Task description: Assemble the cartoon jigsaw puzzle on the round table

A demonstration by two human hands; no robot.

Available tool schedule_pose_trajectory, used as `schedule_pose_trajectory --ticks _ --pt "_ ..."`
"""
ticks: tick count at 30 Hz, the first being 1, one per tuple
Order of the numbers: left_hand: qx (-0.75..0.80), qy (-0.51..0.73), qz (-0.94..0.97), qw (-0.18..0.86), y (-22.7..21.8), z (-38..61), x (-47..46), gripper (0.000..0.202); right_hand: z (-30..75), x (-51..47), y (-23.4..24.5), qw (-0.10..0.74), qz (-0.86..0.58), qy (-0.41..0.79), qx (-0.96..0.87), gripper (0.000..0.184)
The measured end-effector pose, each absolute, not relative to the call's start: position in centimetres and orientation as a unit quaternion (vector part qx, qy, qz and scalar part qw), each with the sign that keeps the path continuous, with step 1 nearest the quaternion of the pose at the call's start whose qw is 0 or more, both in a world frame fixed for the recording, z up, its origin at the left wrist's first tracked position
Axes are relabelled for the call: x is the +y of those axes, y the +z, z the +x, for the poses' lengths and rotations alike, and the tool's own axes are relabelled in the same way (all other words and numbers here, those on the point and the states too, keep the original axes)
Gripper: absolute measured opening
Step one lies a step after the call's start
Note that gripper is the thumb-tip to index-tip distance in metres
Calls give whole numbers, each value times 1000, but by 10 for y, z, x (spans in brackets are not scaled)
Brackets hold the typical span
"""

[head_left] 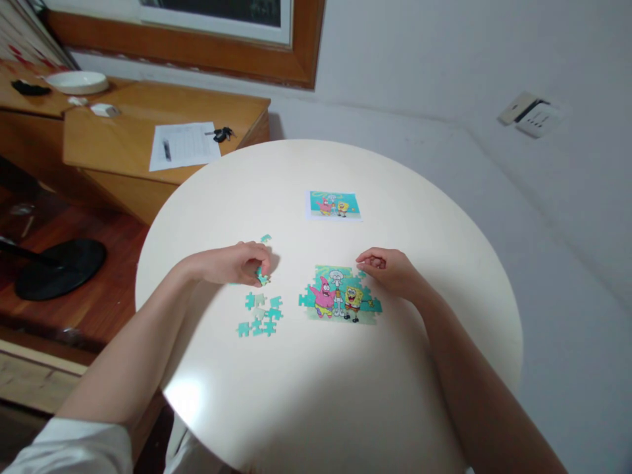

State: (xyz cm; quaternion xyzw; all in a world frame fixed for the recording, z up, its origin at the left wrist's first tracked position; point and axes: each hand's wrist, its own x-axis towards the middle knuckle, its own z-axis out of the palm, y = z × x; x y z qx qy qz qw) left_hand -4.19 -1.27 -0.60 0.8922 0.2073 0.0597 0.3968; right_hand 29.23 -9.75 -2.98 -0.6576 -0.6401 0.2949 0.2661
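Note:
My left hand (253, 262) is closed, thumb and fingertips on a teal puzzle piece (262, 276) at the left of the table. Below it lie several loose teal and pale puzzle pieces (257, 315), and one more loose piece (266, 237) lies just above it. The partly joined jigsaw puzzle (340, 296), with a pink starfish, a grey-green figure and a yellow square figure, lies at the centre, its side edges uneven. At the puzzle's upper right corner my right hand (388, 268) has its fingers curled together. Whether anything is between those fingertips is unclear.
A printed reference picture (334, 205) lies beyond the puzzle on the round white table (316, 388). Behind left, a wooden cabinet (128, 141) bears a paper sheet (185, 146), keys (223, 135) and a white dish (79, 82). A wall with a socket (538, 120) stands at right.

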Motion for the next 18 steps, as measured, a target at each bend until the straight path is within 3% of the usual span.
schedule_pose_trajectory --ticks 3,11,18 --pt "200 29 872 446 -5 -39 -14 12 292 -97 -30 270 -658 296 -638 19" --pt "275 22 844 460 -3 -33 -18 16 292 -98 -30 268 -658 294 -640 18" --pt "333 140 786 502 -2 -28 -21 14 293 -97 -32 269 -652 292 -646 20"
